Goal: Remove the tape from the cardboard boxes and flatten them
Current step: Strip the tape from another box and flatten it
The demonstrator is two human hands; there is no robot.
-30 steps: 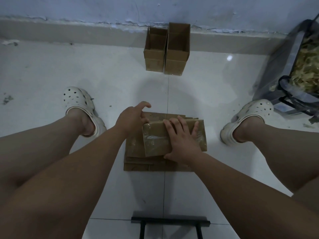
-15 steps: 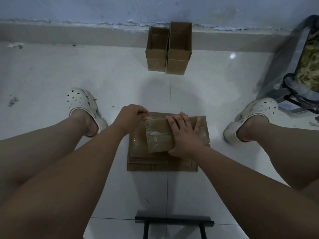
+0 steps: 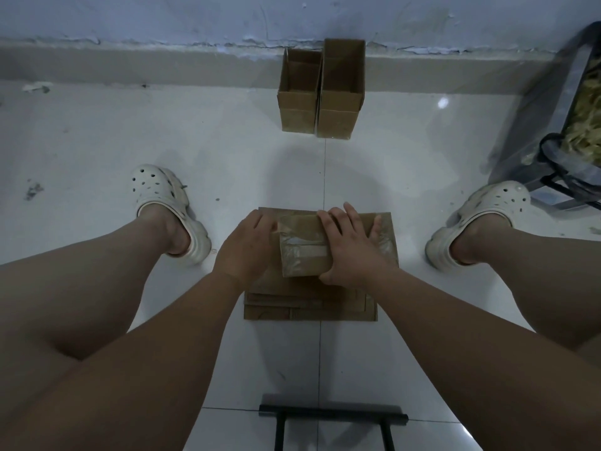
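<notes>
A small brown box [image 3: 302,252] with glossy clear tape [image 3: 304,247] across its top lies on a stack of flattened cardboard [image 3: 309,309] on the floor between my feet. My right hand [image 3: 353,252] lies flat on the box's right half, fingers spread and straight, pressing it down. My left hand [image 3: 247,245] is at the box's left end, its fingers curled in where the tape ends; the fingertips are hidden behind the hand. Two open upright boxes [image 3: 322,89] stand side by side against the wall.
My feet in white clogs [image 3: 162,196] [image 3: 481,209] flank the stack. A clear bag of crumpled tape scraps [image 3: 582,125] sits at the right by the wall. A black metal frame [image 3: 331,418] lies near me on the white tiles.
My left hand has come in from above the stack to the box's left end and curled onto the tape edge. My right hand stays pressed on the box.
</notes>
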